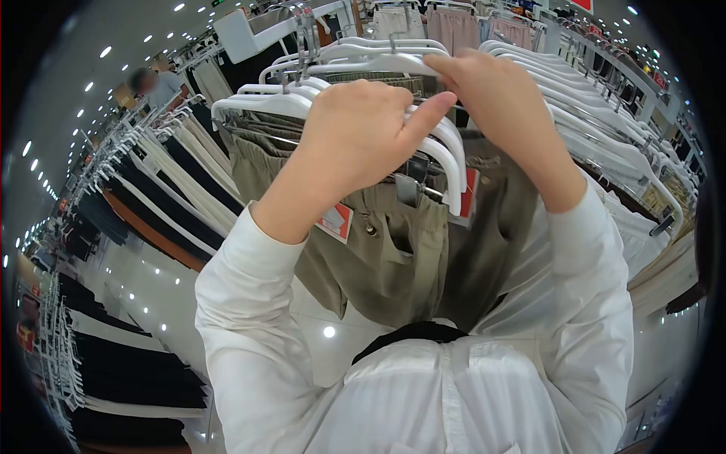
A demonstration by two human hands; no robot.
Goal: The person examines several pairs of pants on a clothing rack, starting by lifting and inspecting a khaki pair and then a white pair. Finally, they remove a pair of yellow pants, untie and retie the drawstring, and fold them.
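White hangers point(446, 155) bearing olive-green trousers point(378, 257) hang in front of me, with red and white tags point(335, 222) on them. My left hand point(363, 125) lies over the tops of the front hangers, its thumb stretched to the right and its other fingers curled out of sight. My right hand point(491, 94) is beside it, farther right, closed at the end of another white hanger point(370, 64); its fingertips are partly hidden. Darker trousers point(484, 234) hang behind the olive pair on the right.
More white hangers point(597, 113) with pale garments fill a rail on the right. Racks of dark, cream and brown trousers point(181, 166) stand on the left. A person point(157, 87) is in the left background. A white rack arm point(265, 38) rises at the upper left.
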